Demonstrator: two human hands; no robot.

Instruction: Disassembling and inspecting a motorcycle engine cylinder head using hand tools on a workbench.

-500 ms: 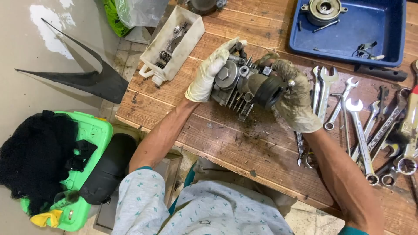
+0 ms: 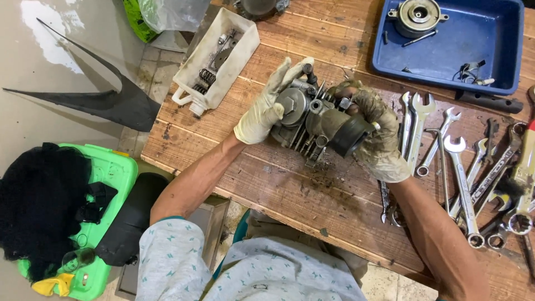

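Left hand (image 2: 266, 108) and right hand (image 2: 374, 131) both clasp the engine (image 2: 312, 120) above the tabletop (image 2: 290, 189), steadying it, spanners (image 2: 457, 161) beside the right hand

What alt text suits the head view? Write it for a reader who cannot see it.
Two gloved hands, left and right, hold a grimy finned engine cylinder head above a wooden workbench. Wrenches lie to the right, with a blue tray behind them and a white parts tub at the left.

Both gloved hands (left (image 2: 266, 106), right (image 2: 379, 134)) curl inward, forearms converging.
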